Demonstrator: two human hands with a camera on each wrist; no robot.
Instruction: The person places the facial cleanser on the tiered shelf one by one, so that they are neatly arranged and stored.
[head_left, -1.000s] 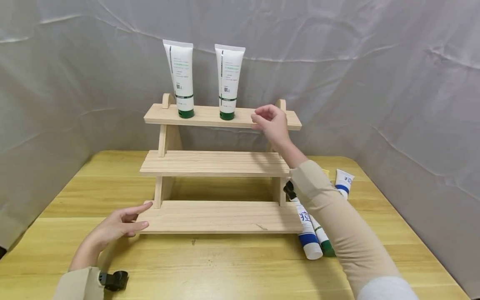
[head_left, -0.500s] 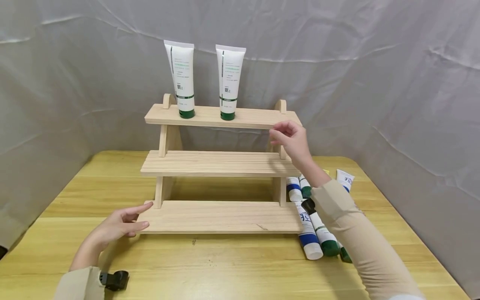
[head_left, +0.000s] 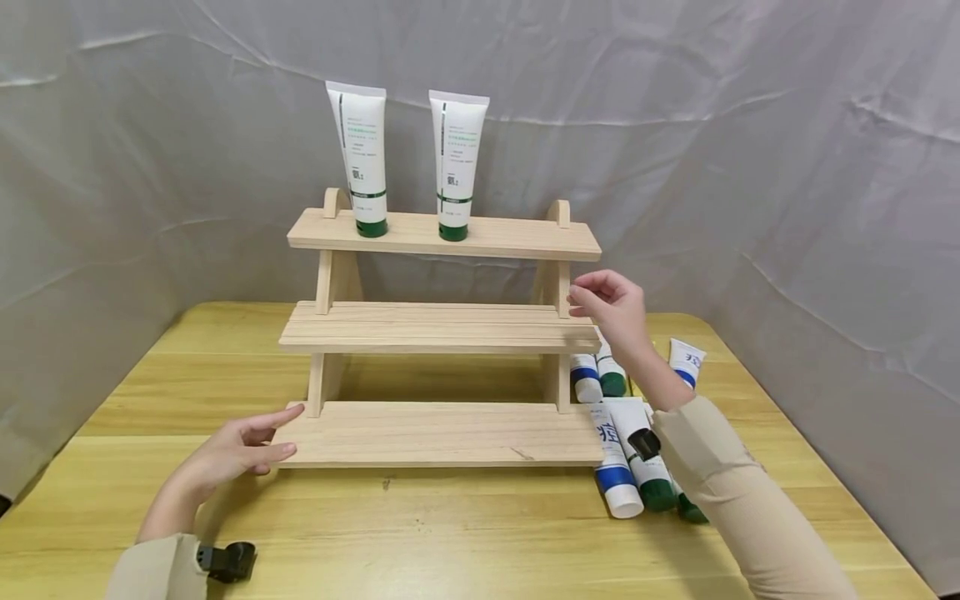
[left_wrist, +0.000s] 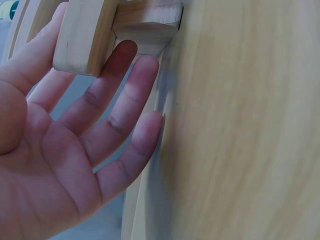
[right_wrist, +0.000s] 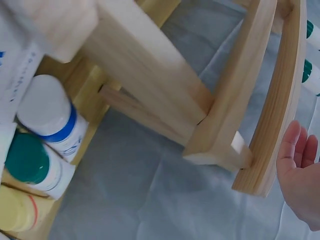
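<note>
A three-tier wooden display stand (head_left: pixel 442 433) stands on the table. My left hand (head_left: pixel 232 450) rests at the left end of its bottom shelf, thumb near the front corner and index finger near the back one. In the left wrist view the fingers (left_wrist: pixel 117 125) are mostly straight around the board's end. My right hand (head_left: pixel 618 317) is in the air just right of the middle shelf (head_left: pixel 435 325), fingers loosely bent, holding nothing. Two white squeeze tubes with green caps, a left one (head_left: pixel 363 158) and a right one (head_left: pixel 457 162), stand cap-down on the top shelf (head_left: pixel 525 237).
Right of the stand lie several tubes: a blue-banded one (head_left: pixel 617 475) with a white cap, green-capped ones (head_left: pixel 654 483), and another blue-marked tube (head_left: pixel 686 358) farther back. A yellow cap (right_wrist: pixel 15 210) shows in the right wrist view. Grey cloth (head_left: pixel 750 167) hangs behind the table.
My right hand has moved down and to the right, from beside the top shelf to beside the middle one, uncovering more tubes. The left hand and both standing tubes have stayed put.
</note>
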